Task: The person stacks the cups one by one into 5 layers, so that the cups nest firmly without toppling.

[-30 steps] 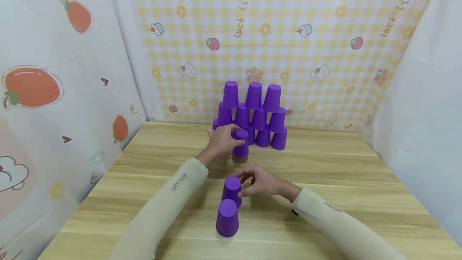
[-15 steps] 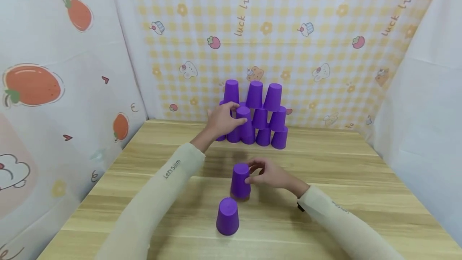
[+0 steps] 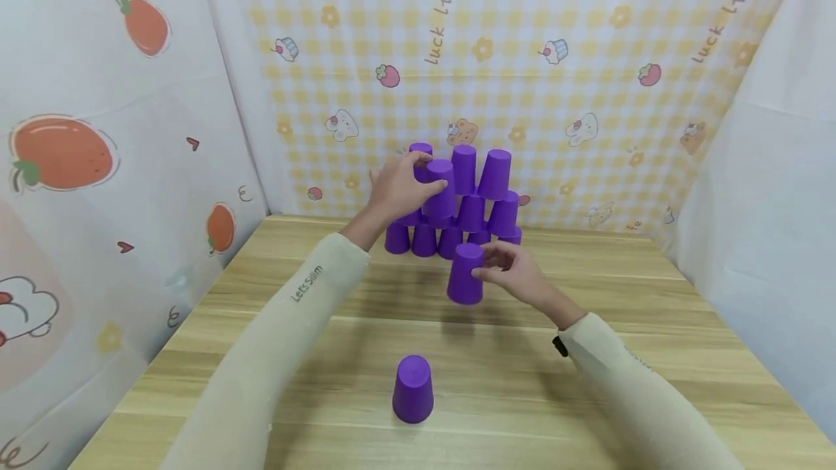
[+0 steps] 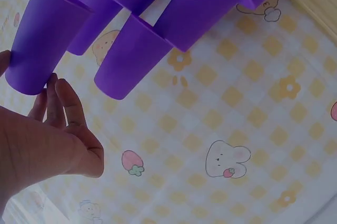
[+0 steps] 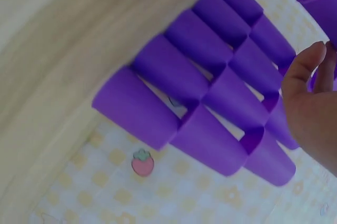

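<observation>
My left hand (image 3: 400, 186) pinches an upside-down purple cup (image 3: 440, 191) near its closed end, raised in front of the stack's upper rows. In the left wrist view this held cup (image 4: 45, 37) is apart from the stacked cups. Lower and to the right, my right hand (image 3: 519, 275) holds a second purple cup (image 3: 466, 275) between thumb and fingers, lifted off the table. Behind both stands a stack of inverted purple cups (image 3: 498, 174) in three rows, partly hidden by the held cups and left hand. The right wrist view shows its rows staggered, each cup (image 5: 218, 145) bridging two below.
One more inverted purple cup (image 3: 413, 390) stands on the wooden table (image 3: 313, 397) near the front. A yellow checked cloth (image 3: 555, 93) hangs close behind the stack. Printed white cloth (image 3: 150, 114) covers the left side, and plain white cloth (image 3: 771, 143) the right.
My left hand has raised its cup from in front of the bottom row to the upper rows. My right hand has lifted its cup off the table, forward and rightward.
</observation>
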Tool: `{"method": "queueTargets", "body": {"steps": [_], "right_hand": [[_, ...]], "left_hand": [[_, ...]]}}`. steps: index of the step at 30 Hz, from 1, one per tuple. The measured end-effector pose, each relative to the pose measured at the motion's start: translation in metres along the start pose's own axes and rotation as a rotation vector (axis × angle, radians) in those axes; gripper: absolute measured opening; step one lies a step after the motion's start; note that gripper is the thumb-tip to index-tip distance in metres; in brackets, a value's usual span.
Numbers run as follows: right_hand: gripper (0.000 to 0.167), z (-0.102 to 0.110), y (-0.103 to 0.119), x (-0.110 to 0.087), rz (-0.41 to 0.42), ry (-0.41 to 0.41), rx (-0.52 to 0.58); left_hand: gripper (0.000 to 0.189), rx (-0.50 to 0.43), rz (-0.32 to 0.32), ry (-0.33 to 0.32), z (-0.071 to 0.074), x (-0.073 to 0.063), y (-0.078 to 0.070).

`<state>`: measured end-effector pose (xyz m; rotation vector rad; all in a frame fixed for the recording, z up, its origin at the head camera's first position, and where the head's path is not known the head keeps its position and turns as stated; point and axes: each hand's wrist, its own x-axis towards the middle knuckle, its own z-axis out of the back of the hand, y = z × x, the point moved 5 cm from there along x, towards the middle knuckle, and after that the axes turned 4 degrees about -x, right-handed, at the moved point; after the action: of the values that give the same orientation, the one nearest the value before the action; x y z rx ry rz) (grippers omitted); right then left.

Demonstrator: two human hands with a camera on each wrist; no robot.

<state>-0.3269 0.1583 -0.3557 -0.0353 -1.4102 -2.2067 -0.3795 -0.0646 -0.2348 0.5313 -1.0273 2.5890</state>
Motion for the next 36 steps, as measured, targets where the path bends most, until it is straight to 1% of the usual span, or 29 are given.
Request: {"method": "queueTargets", "body": {"steps": [3, 5, 7, 10, 12, 15, 19, 25, 31, 36], "right_hand": [[0.035, 0.015, 0.004, 0.006, -0.045, -0.068, -0.002], [0.036, 0.025, 0.01, 0.011, -0.052, -0.129, -0.011], [0.038, 0.035, 0.017, 0.019, -0.048, -0.186, -0.009], [0.041, 0.05, 0.029, 0.032, -0.048, -0.263, -0.033], [0.041, 0.06, 0.038, 0.04, -0.049, -0.299, -0.039], [0.04, 0.074, 0.053, 0.054, -0.027, -0.342, -0.03], [0.039, 0.087, 0.068, 0.074, -0.011, -0.38, -0.016], [0.045, 0.1, 0.079, 0.102, -0.015, -0.447, -0.06], [0.047, 0.108, 0.082, 0.121, -0.032, -0.509, -0.025], [0.05, 0.103, 0.086, 0.129, -0.034, -0.498, -0.036]], "left_hand": [[0.057, -0.007, -0.014, -0.013, 0.002, 0.006, -0.003], [0.056, -0.013, -0.017, -0.027, 0.004, 0.009, -0.005], [0.056, -0.025, -0.013, -0.046, 0.007, 0.013, -0.006], [0.056, -0.038, -0.004, -0.078, 0.012, 0.021, -0.008], [0.055, -0.046, -0.011, -0.102, 0.015, 0.027, -0.011], [0.054, -0.046, -0.024, -0.136, 0.019, 0.037, -0.016], [0.053, -0.044, -0.023, -0.171, 0.023, 0.049, -0.02], [0.053, -0.002, -0.006, -0.184, 0.025, 0.065, -0.023], [0.054, 0.037, 0.009, -0.165, 0.026, 0.08, -0.026], [0.054, 0.043, 0.063, -0.146, 0.024, 0.085, -0.02]]}}
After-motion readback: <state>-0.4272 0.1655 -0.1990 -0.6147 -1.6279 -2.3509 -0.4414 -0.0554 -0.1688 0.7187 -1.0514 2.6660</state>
